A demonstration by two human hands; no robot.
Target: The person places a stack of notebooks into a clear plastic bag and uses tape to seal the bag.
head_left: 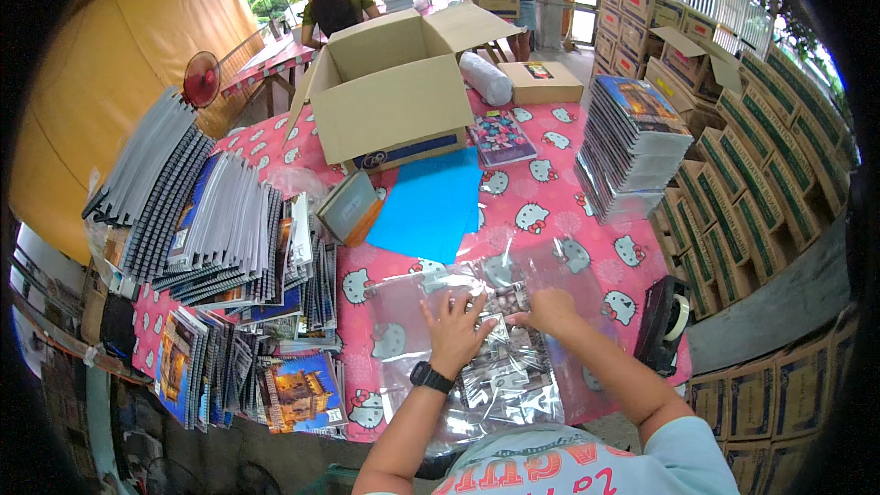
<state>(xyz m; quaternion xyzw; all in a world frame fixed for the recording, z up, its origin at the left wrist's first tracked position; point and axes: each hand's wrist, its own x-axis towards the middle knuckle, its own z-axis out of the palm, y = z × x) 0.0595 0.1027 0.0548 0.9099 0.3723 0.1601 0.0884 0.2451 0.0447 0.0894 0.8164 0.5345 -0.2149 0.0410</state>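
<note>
Right in front of me lies a notebook (502, 368) with a grey picture cover, under shiny clear plastic wrap (403, 312) that spreads past it on both sides. My left hand (456, 332), with a dark watch at its wrist, rests flat on the wrap over the notebook's left part, fingers spread. At the notebook's upper right, my right hand (552, 312) has its fingers bent together on the plastic, seemingly pinching it. Blue sheets (426, 206) lie just beyond the wrap.
Spiral notebooks (220, 229) crowd the left side. A stack of wrapped notebooks (632, 147) stands at right, with a tape dispenser (665, 325) nearer. An open carton (390, 110) sits behind. Cartons (761, 183) line the right wall. Two people are in the background.
</note>
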